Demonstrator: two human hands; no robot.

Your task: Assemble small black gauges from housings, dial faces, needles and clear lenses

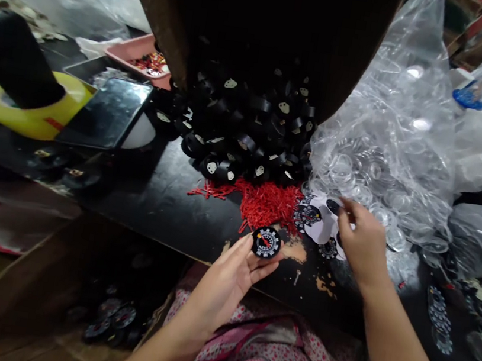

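My left hand (235,269) is closed around the edge of a small round dial gauge (266,242), its black face with white markings and a red pointer turned up. To the right, my right hand (361,236) pinches a dark dial disc (333,206) over a loose spread of printed dial discs (308,215), some showing their white backs. Its fingertips partly cover the disc. Just beyond my left hand lies a heap of small red pointers (267,205). Black round gauge housings (247,139) with pale metal tabs are piled behind the pointers.
A plastic bag (392,124) spills clear round lenses at the right. At the left stand a yellow tape roll (29,121), a dark flat-topped block (102,110) and a pink tray (137,52). Below the table edge, a cardboard box (19,293) holds several finished-looking gauges (114,315).
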